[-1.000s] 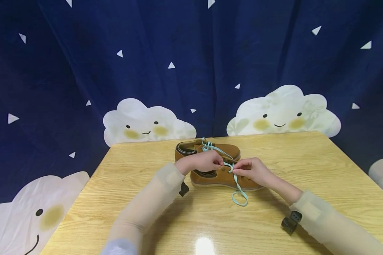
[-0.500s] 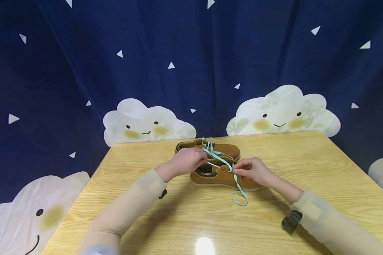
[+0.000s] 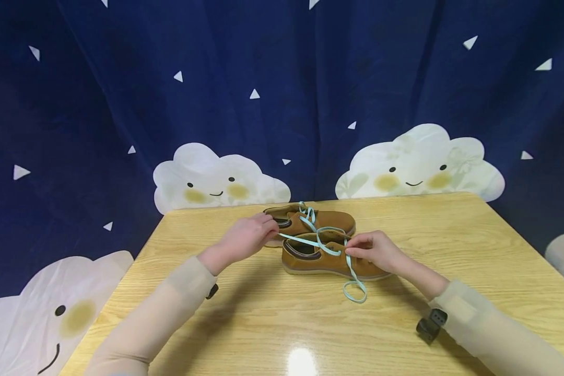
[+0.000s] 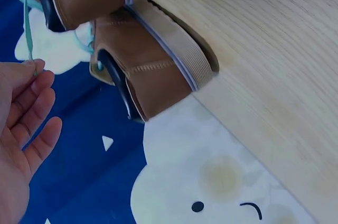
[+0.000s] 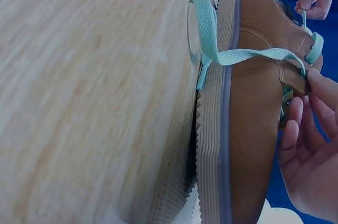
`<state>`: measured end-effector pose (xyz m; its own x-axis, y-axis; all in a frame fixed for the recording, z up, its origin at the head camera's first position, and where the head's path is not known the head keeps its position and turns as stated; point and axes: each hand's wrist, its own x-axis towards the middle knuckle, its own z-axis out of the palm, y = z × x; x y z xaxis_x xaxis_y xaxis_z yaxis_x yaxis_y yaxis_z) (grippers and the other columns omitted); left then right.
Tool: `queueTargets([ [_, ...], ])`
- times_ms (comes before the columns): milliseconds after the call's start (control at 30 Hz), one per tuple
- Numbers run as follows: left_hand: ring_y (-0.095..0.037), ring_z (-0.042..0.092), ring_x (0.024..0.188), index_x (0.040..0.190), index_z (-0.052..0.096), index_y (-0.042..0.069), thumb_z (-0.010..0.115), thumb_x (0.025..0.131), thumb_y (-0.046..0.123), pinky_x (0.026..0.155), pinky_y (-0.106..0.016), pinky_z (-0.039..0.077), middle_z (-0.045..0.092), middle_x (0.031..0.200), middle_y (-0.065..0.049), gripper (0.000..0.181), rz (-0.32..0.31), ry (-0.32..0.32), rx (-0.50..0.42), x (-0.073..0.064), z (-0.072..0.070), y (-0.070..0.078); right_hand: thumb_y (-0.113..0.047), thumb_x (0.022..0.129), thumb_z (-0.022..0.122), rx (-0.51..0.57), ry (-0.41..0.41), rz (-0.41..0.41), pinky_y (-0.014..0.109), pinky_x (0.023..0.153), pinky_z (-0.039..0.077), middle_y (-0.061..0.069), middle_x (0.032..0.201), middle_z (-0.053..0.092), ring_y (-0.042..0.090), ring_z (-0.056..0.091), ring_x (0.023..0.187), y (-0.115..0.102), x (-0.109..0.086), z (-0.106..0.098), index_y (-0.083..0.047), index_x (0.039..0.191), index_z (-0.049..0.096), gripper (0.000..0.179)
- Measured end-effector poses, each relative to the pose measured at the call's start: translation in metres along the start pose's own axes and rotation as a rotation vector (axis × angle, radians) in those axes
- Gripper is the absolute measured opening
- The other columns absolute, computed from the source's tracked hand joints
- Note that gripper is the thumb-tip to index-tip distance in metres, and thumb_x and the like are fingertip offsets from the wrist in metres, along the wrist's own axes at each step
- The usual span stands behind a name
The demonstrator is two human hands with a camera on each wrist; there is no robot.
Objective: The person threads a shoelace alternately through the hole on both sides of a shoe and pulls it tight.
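Two brown shoes with light blue laces lie side by side on the table, toes to the right. My left hand (image 3: 246, 237), left of the near shoe (image 3: 305, 265), pinches one end of its shoelace (image 4: 27, 31) between thumb and finger. The lace runs taut from there over the shoe's opening to an eyelet. At the lacing flap, my right hand (image 3: 376, 250) pinches the flap's edge, with the thumb (image 5: 322, 84) beside an eyelet and the fingers behind. The lace's other end (image 5: 253, 55) hangs down the near side and curls in a loop on the table.
Close behind stands the far shoe (image 3: 336, 222), its own lace (image 3: 308, 213) threaded. Both rest toward the back of the wooden table (image 3: 207, 324). A dark blue curtain (image 3: 244, 52) with clouds hangs behind the table's far edge.
My left hand has moved left, away from the eyelets, drawing the lace out into a long straight stretch. My right hand has stayed at the flap.
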<state>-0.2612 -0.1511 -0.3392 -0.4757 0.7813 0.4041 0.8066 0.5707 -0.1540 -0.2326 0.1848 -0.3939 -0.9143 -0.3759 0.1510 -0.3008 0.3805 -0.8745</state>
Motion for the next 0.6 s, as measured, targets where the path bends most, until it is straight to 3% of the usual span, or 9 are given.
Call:
queueTargets([
  [333,-0.015,0.059,0.080,0.093,0.067,0.011,0.068,0.091,0.007,0.064,-0.032,0.051,0.062,0.086,0.002,0.005,-0.088,0.046,-0.025,-0.017,-0.006,-0.010,-0.007,0.088,0.072,-0.002,0.004,-0.008,0.023,0.046,0.040,0.010,0.086,0.070,0.007,0.051,0.057,0.001,0.001,0.000,0.005,0.096,0.072,0.014],
  [600,-0.017,0.060,0.082,0.096,0.068,0.008,0.064,0.094,0.008,0.066,-0.033,0.051,0.064,0.089,0.000,0.004,-0.115,0.045,-0.032,-0.029,-0.012,-0.014,-0.007,0.088,0.072,-0.029,-0.002,-0.009,0.023,0.046,0.040,0.009,0.087,0.070,0.008,0.054,0.060,0.001,0.000,-0.001,0.004,0.096,0.072,0.014],
])
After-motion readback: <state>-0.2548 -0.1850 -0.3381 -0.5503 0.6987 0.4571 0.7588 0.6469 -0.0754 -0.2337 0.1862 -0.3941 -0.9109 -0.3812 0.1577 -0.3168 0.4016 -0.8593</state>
